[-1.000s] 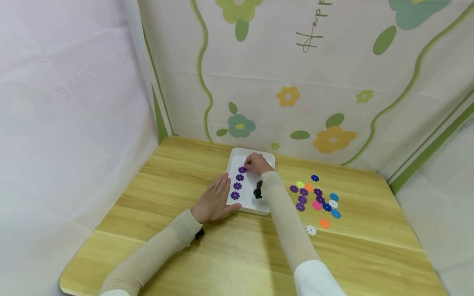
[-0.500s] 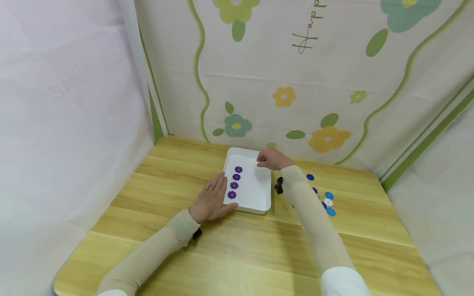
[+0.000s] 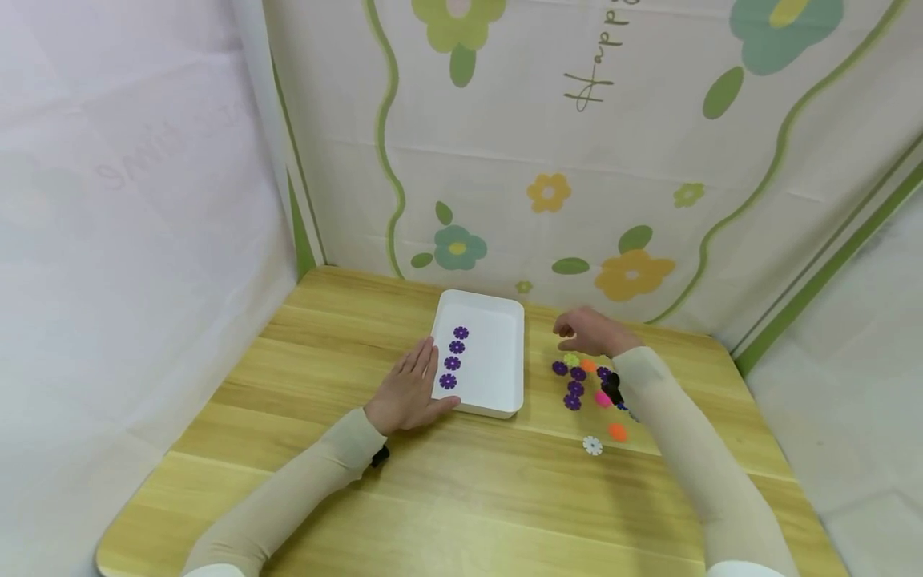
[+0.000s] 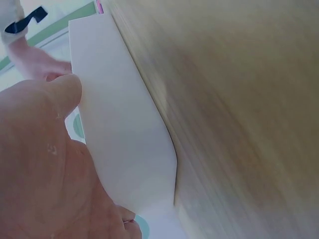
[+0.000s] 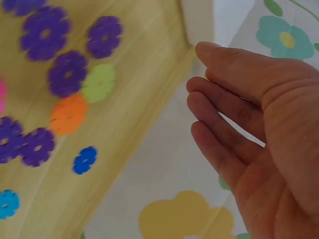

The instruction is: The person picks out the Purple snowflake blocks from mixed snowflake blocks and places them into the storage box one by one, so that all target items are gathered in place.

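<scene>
Left hand (image 3: 407, 393) flat, fingers straight, pressed against white tray (image 3: 497, 381) left edge. Right hand (image 3: 587, 332) released, empty, above flower pieces (image 3: 577, 385) near tabletop (image 3: 461, 497) far edge.

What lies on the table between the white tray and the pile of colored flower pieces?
Nothing. In the head view, only bare wooden table separates the white tray from the flower pieces. The right hand hovers above the pile's far edge.
</scene>
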A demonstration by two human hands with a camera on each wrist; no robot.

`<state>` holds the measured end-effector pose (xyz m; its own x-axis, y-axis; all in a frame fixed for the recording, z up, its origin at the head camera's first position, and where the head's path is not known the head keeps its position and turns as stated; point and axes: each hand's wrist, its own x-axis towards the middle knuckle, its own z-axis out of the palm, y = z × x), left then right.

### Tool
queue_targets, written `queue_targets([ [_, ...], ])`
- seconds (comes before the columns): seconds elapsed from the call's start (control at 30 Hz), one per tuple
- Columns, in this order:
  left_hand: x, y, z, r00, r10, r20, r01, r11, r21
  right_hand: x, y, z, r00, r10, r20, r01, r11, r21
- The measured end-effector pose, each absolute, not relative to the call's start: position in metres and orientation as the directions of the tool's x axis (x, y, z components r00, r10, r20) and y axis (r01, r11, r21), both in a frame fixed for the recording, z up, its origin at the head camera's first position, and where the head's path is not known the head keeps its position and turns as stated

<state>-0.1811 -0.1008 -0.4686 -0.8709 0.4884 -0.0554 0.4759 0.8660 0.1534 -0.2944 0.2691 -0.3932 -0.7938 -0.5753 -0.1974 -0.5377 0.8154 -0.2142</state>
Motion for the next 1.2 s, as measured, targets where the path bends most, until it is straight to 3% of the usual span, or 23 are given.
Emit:
queue_targets([
  [0.23,-0.181,-0.102,-0.47,-0.869,0.489,-0.074,0.477,0.869,0.136,-0.282,0.291,-0.428,-0.785,-0.586,-0.201,-0.55,0.809,-0.208],
  [0.5,-0.182,-0.101,-0.471,-0.869,0.488,-0.08,0.472,0.866,0.163,-0.271,0.296,-0.459,-0.814,-0.558,-0.158,-0.498,0.812,-0.304],
  [0.9,-0.182,-0.1,-0.468,-0.87,0.486,-0.082,0.465,0.865,0.189,-0.275,0.294,-0.47,-0.831,-0.545,-0.112,-0.479,0.803,-0.355],
  [1.2,-0.18,-0.099,-0.466,-0.868,0.488,-0.087,0.469,0.865,0.178,-0.29,0.295,-0.471,-0.854,-0.48,-0.203,-0.35,0.817,-0.459],
])
